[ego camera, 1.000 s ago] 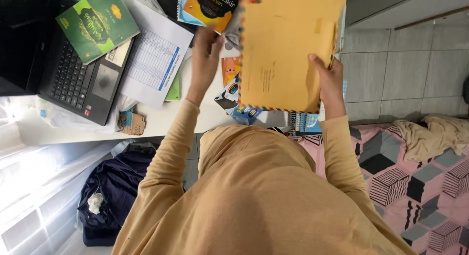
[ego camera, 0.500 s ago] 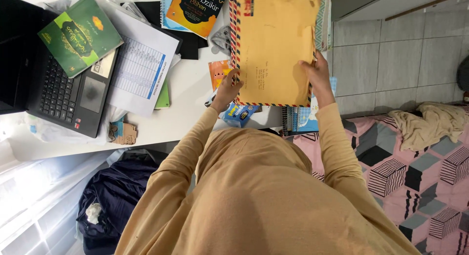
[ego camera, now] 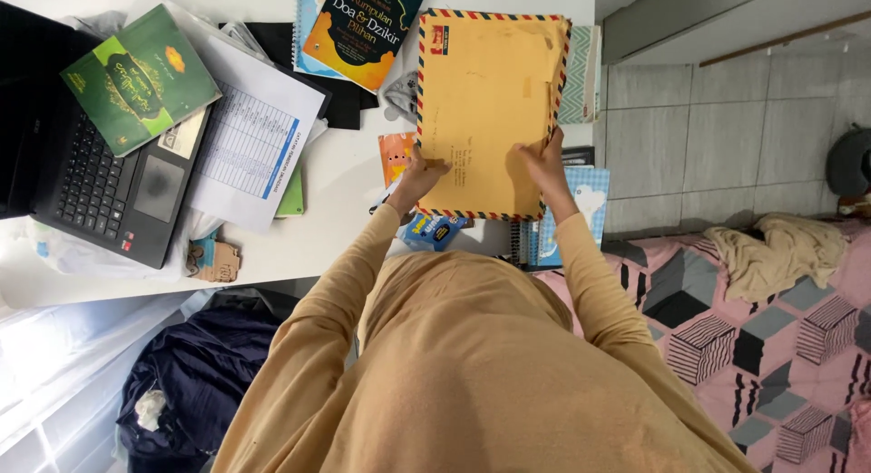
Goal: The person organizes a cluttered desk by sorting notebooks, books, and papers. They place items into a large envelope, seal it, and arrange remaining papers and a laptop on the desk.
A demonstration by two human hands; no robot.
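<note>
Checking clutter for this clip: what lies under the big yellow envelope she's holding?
Under the yellow envelope, held by the left hand and right hand, peek a spiral notebook, a blue packet and an orange card. Anything directly beneath its middle is covered.

Both arms reach forward in long tan sleeves, elbows bent and wrists drawn in towards each other. The left hand (ego camera: pixel 419 175) is curled, thumb on top and fingers tucked beneath (only knuckles show). The right hand (ego camera: pixel 543 165), just beside it, pinches with fingers pointing away from the body.
</note>
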